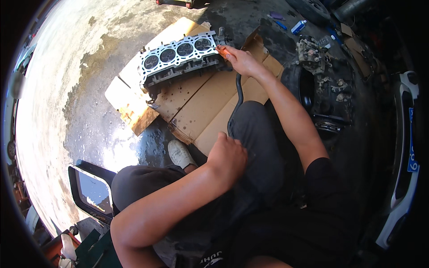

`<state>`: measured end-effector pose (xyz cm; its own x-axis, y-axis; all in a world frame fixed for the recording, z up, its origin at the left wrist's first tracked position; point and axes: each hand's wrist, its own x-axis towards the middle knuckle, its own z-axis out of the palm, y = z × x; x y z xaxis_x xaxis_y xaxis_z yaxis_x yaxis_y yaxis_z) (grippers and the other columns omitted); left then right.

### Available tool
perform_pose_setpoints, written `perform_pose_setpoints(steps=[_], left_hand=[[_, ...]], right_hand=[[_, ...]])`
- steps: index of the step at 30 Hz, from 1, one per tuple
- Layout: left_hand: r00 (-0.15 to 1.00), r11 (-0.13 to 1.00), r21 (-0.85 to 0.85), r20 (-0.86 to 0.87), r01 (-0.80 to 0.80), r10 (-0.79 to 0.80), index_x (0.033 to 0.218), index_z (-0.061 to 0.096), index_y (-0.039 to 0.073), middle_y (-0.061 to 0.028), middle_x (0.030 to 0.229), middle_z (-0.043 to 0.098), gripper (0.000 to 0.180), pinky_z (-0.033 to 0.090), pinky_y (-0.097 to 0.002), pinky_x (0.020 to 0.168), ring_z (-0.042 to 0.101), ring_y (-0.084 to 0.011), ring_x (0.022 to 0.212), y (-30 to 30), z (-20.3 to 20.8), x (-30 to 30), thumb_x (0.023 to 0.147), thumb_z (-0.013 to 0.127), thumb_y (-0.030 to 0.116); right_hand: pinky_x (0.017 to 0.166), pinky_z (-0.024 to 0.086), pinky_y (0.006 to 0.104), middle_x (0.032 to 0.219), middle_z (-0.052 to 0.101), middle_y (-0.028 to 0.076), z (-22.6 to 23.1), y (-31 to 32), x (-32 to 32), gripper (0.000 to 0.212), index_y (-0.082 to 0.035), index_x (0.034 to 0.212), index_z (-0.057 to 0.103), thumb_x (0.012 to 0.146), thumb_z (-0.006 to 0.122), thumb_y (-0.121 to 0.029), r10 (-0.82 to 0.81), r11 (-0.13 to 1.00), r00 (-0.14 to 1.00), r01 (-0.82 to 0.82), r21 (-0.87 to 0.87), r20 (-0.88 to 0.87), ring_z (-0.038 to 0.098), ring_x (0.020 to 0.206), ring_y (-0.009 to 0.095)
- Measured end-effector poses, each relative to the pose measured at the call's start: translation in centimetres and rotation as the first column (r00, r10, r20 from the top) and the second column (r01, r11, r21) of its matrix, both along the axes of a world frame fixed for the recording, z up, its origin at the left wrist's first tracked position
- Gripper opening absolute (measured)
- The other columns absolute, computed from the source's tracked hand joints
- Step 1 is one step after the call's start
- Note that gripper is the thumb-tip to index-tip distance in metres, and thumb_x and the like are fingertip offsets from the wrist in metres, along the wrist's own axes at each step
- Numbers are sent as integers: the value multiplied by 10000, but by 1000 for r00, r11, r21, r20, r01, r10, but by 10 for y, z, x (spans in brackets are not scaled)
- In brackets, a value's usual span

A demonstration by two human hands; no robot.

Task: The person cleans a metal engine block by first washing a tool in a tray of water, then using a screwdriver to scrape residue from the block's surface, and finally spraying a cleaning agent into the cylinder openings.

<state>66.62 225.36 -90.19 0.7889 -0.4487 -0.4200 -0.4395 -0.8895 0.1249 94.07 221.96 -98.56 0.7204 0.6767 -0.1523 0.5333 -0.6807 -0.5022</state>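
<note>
An engine cylinder head lies on flattened cardboard, its pale machined face with several round combustion chambers turned up. At its right end, my right hand is closed around an orange air blow gun, the tip pointing at the rightmost chamber. A black hose drops from below that hand and runs down along my right knee. My left hand is closed in a fist against the knee, where the hose passes out of sight. Whatever its fingers hold, if anything, is hidden.
Dark engine parts lie to the right, near a tire and a blue-and-white can. An oil pan-like black tray with dark liquid stands at lower left. The concrete floor has wet patches. A car bumper edges the far right.
</note>
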Motion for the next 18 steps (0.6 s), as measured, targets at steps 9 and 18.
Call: perform_pose_setpoints(steps=[9,18], left_hand=[[1000,1000,-22,-3,-17,17,1071,671,86,-66,1053,677,250,428,-366,885,645,-210,991,1,-2,5,888,550,206],[1000,1000,-17,1,7,-7,1067,671,91,-68,1037,679,242,425,-364,878,645,-209,986,1,-4,6,893,546,203]], right_hand=[[796,506,457,990,686,188,-41,-5,5,438,-191,1450,445,1017,442,-257,-23,988,999,18,151,33,654,899,401],[819,501,482,970,689,196,-51,16,-23,463,-140,1466,418,1028,432,-289,140,965,990,-143,220,31,647,927,434]])
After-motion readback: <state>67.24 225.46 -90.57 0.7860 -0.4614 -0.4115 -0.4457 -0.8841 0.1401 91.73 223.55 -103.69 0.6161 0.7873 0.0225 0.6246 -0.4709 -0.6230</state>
